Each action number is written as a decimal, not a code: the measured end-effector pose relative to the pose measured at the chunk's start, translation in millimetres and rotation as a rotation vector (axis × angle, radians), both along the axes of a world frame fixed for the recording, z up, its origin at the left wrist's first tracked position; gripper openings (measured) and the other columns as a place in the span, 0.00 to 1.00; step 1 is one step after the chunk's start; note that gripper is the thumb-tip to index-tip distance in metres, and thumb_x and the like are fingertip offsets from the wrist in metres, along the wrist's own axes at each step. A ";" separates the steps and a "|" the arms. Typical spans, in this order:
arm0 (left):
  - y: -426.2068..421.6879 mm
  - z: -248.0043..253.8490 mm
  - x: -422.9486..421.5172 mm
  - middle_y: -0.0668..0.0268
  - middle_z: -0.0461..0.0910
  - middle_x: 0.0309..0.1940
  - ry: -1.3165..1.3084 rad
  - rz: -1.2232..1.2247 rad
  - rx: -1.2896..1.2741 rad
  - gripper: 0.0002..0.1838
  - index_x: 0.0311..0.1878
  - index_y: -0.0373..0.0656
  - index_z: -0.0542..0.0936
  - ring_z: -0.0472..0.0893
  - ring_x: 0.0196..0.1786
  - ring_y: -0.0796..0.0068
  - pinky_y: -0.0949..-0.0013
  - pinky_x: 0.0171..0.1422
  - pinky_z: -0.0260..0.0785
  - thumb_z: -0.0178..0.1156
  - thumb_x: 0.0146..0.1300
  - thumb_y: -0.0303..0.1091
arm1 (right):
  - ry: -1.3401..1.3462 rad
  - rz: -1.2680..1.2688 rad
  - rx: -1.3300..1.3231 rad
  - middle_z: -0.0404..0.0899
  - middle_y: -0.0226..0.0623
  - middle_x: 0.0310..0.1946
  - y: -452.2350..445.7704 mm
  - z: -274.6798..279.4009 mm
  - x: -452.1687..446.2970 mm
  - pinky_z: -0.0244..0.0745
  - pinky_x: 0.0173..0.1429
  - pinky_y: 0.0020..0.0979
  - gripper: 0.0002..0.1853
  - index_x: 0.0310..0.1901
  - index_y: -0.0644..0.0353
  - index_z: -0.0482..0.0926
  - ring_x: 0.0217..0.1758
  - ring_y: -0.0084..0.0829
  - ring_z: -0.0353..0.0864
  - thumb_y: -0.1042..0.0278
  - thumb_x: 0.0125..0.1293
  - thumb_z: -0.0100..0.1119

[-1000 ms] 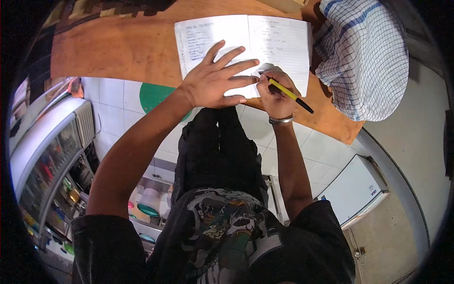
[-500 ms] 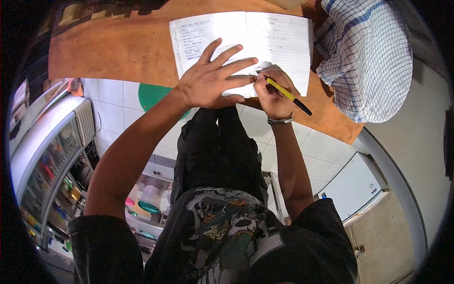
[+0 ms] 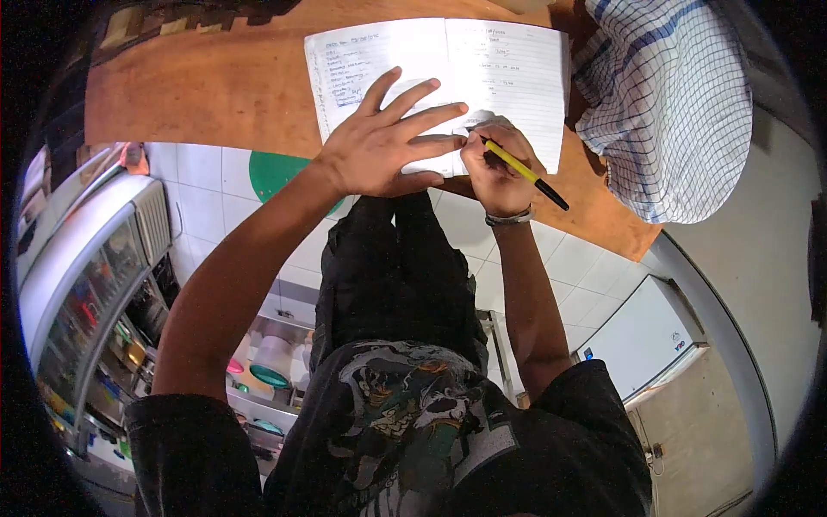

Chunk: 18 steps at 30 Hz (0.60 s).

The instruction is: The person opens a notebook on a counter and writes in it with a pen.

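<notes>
An open notebook (image 3: pixel 517 82) with lined pages lies on the wooden table (image 3: pixel 207 77); handwriting covers part of both pages. My left hand (image 3: pixel 385 142) rests flat with spread fingers across the lower left page, its fingertips reaching the fold. In my right hand (image 3: pixel 500 168) is a yellow pen (image 3: pixel 514 162) with a black end, held in a writing grip. The pen's tip points at the right page near the fold, close to my left fingertips. A metal bracelet circles my right wrist.
A checkered cloth (image 3: pixel 672 112) covers something at the table's right end. Below the table are a green round object (image 3: pixel 274 175) and white floor tiles. A glass-fronted case (image 3: pixel 86 302) stands at left, a white appliance (image 3: pixel 642 340) at lower right, and a drawer with containers at lower left.
The notebook and my left hand appear slightly further left and up in view. My right hand keeps its grip on the pen, having shifted only a little.
</notes>
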<state>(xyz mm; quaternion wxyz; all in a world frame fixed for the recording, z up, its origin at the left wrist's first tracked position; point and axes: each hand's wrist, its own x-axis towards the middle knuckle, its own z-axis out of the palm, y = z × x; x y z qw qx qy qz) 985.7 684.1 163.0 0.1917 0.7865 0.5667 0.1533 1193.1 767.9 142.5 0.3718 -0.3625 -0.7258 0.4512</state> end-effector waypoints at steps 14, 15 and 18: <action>-0.1 1.5 1.0 0.75 0.62 0.81 0.010 -0.001 -0.001 0.28 0.66 0.69 0.81 0.56 0.83 0.57 0.36 0.87 0.36 0.66 0.63 0.62 | 0.013 0.037 -0.055 0.84 0.40 0.41 -1.6 -2.0 2.8 0.80 0.48 0.28 0.12 0.46 0.69 0.81 0.46 0.31 0.85 0.84 0.61 0.68; -0.1 1.0 0.9 0.75 0.63 0.81 0.020 0.001 0.018 0.28 0.65 0.69 0.81 0.57 0.83 0.58 0.37 0.87 0.37 0.65 0.64 0.64 | 0.010 0.037 -0.056 0.84 0.40 0.41 -1.4 -2.1 2.1 0.80 0.48 0.28 0.12 0.46 0.69 0.81 0.46 0.31 0.85 0.84 0.61 0.68; 0.6 1.3 1.4 0.75 0.64 0.80 0.035 0.008 0.047 0.26 0.63 0.68 0.82 0.58 0.83 0.59 0.37 0.87 0.39 0.65 0.64 0.64 | 0.059 -0.017 -0.049 0.84 0.37 0.36 -0.2 -2.7 0.3 0.78 0.39 0.25 0.09 0.40 0.66 0.83 0.37 0.26 0.84 0.82 0.58 0.71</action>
